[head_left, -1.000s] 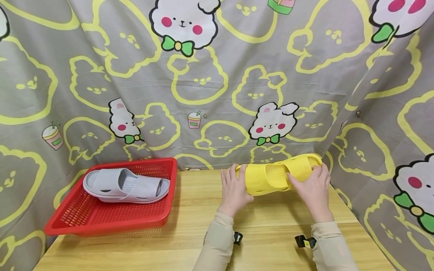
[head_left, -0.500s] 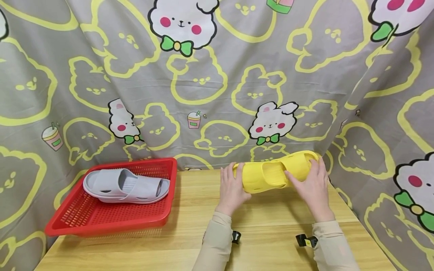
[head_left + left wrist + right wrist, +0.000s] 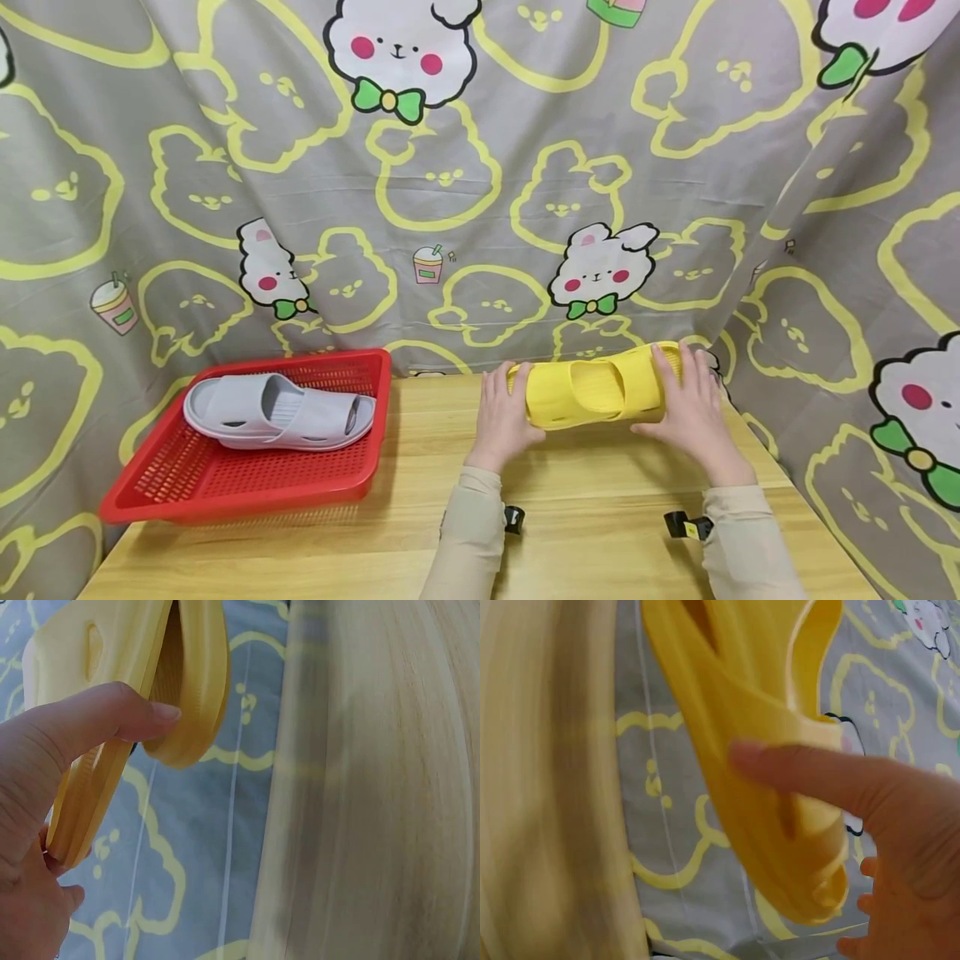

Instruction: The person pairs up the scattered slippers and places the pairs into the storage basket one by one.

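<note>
A pair of yellow slippers (image 3: 551, 392), fitted into each other, is held up over the far right of the wooden table. My left hand (image 3: 501, 421) grips their left end; in the left wrist view the thumb lies across one slipper (image 3: 90, 645) and fingers reach behind its edge. At the right end, my right hand (image 3: 701, 417) is spread, its fingers straight beside the slippers. The right wrist view shows its thumb in front of a yellow slipper (image 3: 727, 697) and the other fingertips apart from it. Whether the thumb touches I cannot tell.
On the table's left stands a red plastic basket (image 3: 240, 502) with grey slippers (image 3: 315, 412) lying in it, also overlapped. A grey curtain (image 3: 480, 250) with yellow cartoon outlines hangs behind and beside the wooden table (image 3: 420, 517).
My right hand, which gripped the slippers' right end, has loosened and shifted slightly right, its thumb coming off their front. The slippers have moved a little left with my left hand.
</note>
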Demonstrator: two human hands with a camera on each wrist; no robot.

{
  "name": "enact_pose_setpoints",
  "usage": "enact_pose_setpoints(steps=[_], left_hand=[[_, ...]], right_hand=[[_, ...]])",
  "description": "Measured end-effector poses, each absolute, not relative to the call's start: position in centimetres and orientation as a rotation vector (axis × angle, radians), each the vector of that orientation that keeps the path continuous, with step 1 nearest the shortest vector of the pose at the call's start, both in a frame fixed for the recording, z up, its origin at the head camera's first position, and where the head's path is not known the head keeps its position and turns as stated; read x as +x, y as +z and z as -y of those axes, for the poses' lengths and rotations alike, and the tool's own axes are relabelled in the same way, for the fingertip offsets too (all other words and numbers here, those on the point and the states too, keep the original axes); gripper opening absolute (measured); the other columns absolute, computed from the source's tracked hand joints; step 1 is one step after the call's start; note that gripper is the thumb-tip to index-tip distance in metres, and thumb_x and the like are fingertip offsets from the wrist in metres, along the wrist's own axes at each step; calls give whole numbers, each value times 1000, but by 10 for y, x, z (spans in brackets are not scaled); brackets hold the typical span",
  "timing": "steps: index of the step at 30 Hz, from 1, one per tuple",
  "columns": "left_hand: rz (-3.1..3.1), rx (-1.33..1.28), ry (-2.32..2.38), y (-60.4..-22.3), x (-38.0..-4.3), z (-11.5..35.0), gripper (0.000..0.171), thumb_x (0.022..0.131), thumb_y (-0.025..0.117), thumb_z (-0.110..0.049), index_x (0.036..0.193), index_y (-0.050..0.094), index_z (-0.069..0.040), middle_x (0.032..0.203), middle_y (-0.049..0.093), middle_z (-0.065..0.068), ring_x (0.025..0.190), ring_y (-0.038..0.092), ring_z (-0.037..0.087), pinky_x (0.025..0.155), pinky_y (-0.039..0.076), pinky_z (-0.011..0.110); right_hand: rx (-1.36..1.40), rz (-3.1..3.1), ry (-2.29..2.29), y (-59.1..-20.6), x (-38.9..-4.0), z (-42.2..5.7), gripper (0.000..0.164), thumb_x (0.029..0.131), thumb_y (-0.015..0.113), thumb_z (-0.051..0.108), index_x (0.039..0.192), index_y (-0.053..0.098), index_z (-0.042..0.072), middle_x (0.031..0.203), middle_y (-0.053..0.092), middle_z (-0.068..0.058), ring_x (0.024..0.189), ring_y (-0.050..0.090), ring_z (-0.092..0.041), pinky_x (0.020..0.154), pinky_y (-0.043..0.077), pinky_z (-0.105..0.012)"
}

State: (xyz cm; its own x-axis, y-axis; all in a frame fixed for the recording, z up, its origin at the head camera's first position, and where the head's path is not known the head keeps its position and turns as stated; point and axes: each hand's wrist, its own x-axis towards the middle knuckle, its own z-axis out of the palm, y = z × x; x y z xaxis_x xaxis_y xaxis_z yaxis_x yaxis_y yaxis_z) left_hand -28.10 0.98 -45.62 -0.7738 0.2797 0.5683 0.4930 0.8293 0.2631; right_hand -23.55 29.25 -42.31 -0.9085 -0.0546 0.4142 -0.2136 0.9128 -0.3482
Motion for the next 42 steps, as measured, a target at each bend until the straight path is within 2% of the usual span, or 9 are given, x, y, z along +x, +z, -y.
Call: enact_pose_setpoints(steps=[4,8,15,22,30,42], left_hand=[[2508,-602,-562,-456,-281,-9,109,46,91,-29,142,40,-19,139,42,12,125,41,28,117,31,48],[2531,-639,-561,-457,-280,-9,108,46,91,-30,141,39,-22,137,42,10,121,41,27,108,39,40],[2526,-673,-575,-456,-279,-10,108,46,92,-27,141,39,-22,137,42,10,123,42,27,108,39,40],[2546,-683,-580,-454,-277,-9,110,47,93,-26,142,38,-23,138,41,10,124,41,27,106,41,39],[2582,-662,-535,-452,-275,-13,113,47,94,-27,144,35,-21,138,42,10,125,40,27,111,37,39],[2537,-656,-500,-455,-277,-14,115,45,94,-28,144,35,-21,138,40,9,125,39,25,108,40,37]], right_hand=[[250,2684,480,-430,-240,-299,138,52,94,15,158,6,23,161,-8,-26,146,-9,-52,111,-1,-74],[266,2667,424,-436,-243,-305,140,48,93,7,157,8,24,161,-4,-25,146,-5,-52,111,3,-74],[322,2656,385,-437,-242,-311,138,47,94,8,157,12,24,159,8,-27,147,-1,-49,110,10,-73],[326,2665,336,-435,-240,-311,131,45,96,15,154,21,22,152,19,-29,140,13,-53,101,19,-77],[337,2628,354,-435,-239,-311,113,43,93,11,141,37,16,145,26,-30,134,17,-53,96,20,-74],[313,2632,311,-433,-238,-308,109,41,92,12,137,39,13,140,29,-31,130,20,-52,95,21,-73]])
